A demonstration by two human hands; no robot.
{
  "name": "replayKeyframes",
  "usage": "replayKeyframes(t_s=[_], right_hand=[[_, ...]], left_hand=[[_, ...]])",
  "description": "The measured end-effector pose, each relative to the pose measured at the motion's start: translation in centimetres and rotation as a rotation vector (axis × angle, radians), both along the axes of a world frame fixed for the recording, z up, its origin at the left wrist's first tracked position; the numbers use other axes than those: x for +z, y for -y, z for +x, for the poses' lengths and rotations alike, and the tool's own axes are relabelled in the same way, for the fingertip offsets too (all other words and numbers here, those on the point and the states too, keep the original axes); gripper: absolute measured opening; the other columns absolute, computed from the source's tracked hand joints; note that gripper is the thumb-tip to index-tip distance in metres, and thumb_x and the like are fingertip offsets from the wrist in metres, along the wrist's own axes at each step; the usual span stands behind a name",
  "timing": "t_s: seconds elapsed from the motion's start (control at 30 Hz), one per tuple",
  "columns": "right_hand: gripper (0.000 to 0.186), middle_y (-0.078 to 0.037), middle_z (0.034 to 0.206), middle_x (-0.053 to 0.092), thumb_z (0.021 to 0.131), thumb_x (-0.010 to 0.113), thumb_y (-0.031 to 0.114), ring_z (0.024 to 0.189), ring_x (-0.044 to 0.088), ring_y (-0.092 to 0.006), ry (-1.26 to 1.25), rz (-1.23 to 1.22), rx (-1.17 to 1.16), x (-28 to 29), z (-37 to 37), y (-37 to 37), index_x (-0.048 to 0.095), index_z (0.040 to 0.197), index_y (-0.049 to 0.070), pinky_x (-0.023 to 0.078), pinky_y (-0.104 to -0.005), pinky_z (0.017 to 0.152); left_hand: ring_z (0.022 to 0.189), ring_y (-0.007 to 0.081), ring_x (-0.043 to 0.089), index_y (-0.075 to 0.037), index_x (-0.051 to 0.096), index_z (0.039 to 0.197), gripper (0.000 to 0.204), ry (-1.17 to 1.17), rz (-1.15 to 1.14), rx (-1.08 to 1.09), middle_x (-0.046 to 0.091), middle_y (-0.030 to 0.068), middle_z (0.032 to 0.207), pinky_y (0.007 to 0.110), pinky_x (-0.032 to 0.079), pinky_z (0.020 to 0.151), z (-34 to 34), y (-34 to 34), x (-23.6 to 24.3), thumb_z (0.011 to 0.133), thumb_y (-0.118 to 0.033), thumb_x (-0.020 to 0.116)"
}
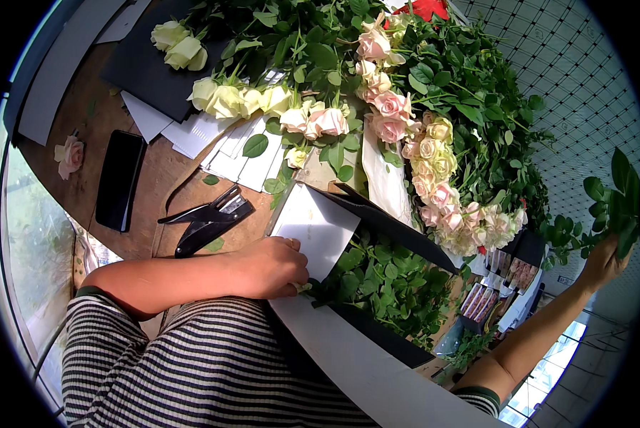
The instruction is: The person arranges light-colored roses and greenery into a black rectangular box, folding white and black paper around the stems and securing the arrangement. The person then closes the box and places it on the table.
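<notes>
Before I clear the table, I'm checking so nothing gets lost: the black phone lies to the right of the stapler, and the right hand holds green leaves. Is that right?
Not quite: in the head view, the black phone lies to the left of the stapler. The right hand does hold green leaves.

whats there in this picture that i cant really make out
All in the head view:
- Left hand: whether its curled fingers hold anything, hidden by the hand itself.
- Right hand: some fingertips, behind the leafy stem.
- White sheet: faint marks, too small.
- Red thing: cut off by the top edge.
</notes>
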State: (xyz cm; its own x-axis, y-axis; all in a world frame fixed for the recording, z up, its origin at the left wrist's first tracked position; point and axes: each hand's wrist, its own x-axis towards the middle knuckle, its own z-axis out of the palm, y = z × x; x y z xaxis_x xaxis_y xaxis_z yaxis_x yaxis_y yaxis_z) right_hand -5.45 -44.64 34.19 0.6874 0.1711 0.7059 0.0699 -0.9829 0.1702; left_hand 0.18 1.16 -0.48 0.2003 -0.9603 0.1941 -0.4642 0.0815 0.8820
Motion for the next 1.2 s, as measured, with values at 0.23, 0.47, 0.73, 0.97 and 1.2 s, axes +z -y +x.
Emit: replayKeyframes(t_s=[0.23, 0.47, 0.73, 0.97, 1.2], right_hand=[[0.027, -0.012, 0.110, 0.062, 0.093, 0.050, 0.000, 0.093, 0.056, -0.0152, -0.480, 0.322, -0.080, -8.4, -8.5, -9.0, 0.056, 0.118, -0.006, 0.044, -0.0267, 0.082], [0.019, -0.007, 0.075, 0.054, 0.086, 0.059, 0.009, 0.063, 0.045, -0.0140, -0.767, 0.699, -0.090, -13.2, -12.1, -16.1, 0.061, 0.098, -0.005, 0.033, -0.0265, 0.055], [0.022, -0.006, 0.076, 0.053, 0.085, 0.059, 0.008, 0.068, 0.048, -0.0153, -0.991, 0.860, -0.188, -14.7, -13.1, -15.9, 0.061, 0.104, -0.002, 0.037, -0.0263, 0.062], [0.037, -0.011, 0.090, 0.057, 0.070, 0.048, -0.018, 0.081, 0.056, -0.0214, -0.748, 0.269, -0.013, -6.0, 2.2, -15.1, 0.061, 0.100, 0.000, 0.043, -0.0266, 0.073], [0.028, -0.005, 0.112, 0.059, 0.088, 0.058, 0.009, 0.099, 0.057, -0.0290, -0.021, -0.427, 0.312, -9.5, 22.0, -15.2, 0.060, 0.115, 0.016, 0.048, -0.0383, 0.079]], left_hand=[[0.083, 0.0322, 0.057, -0.004, 0.063, 0.074, 0.014, -0.082, -0.016, 0.005, 0.061, 0.0105, 0.077, 0.040, 0.048, 0.076, -0.2, -0.2, 0.1, 0.065, -0.012, 0.069], [0.084, 0.0321, 0.056, -0.005, 0.060, 0.076, 0.018, -0.050, 0.032, 0.012, 0.061, 0.0096, 0.077, 0.041, 0.047, 0.076, -0.5, -0.4, -0.4, 0.065, -0.016, 0.070], [0.086, 0.0309, 0.058, -0.007, 0.062, 0.075, 0.016, -0.034, 0.096, -0.018, 0.063, 0.0075, 0.079, 0.040, 0.048, 0.076, 0.0, -0.7, 0.2, 0.068, -0.019, 0.070], [0.085, 0.0289, 0.058, -0.006, 0.060, 0.072, 0.016, 0.026, 0.063, -0.006, 0.062, 0.0066, 0.076, 0.039, 0.050, 0.073, -0.2, -0.2, 0.1, 0.068, -0.020, 0.068], [0.079, 0.0293, 0.057, -0.006, 0.058, 0.068, 0.016, -0.043, 0.013, 0.001, 0.059, 0.0077, 0.072, 0.039, 0.049, 0.072, 0.2, -0.3, 0.2, 0.065, -0.016, 0.070]])
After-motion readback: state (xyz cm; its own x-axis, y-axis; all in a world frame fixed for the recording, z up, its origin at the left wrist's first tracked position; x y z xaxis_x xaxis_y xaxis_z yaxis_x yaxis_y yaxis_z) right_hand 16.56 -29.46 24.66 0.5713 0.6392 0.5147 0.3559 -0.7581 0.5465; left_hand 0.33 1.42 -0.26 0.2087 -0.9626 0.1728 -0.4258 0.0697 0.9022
